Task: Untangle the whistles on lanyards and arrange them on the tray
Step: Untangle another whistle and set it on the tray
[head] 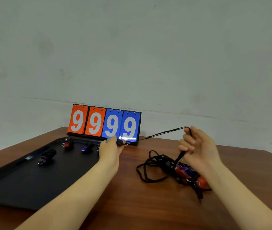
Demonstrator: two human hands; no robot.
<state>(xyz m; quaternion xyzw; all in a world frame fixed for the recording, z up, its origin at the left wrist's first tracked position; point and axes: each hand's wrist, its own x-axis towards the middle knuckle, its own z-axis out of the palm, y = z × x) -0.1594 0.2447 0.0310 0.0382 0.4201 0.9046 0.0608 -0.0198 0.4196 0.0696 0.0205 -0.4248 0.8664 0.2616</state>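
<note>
**One whistle drawn clear, its cord still running back to the knot**

Here the person is partway through the job. The left hand (111, 149) is stretched toward the far right corner of the black tray (15, 185), fingers curled round a black whistle (121, 142) whose metal ring shows just past the fingertips. The whistle sits right at the foot of the flip scoreboard (104, 122), at or just off the tray's edge; which, the view does not settle. From it a black lanyard (166, 131) runs taut across to the right hand (196, 146), which is raised above the wooden table (140, 209) with its fingers closed round the cord. The cord loops over the top of that hand and drops from below it into the tangled pile (173, 170) of black cords and red and blue whistles, which lies on the table under the right wrist.

Three whistles already lie on the tray: a black one (47, 157) nearest the left rim, a red one (68, 144) and a blue one (87, 147) along the far edge. A further ring peeks out beside the left wrist, too hidden to name.

The step in hand looks like freeing this fourth whistle's lanyard from the pile. Judging from the cord's path, the next move calls for the right hand to draw the remaining length out of the knot without dragging the other whistles along, and only then for the left to set the whistle down beside the blue one. A snag in the pile would likely pull the whole bundle across the table.
</note>
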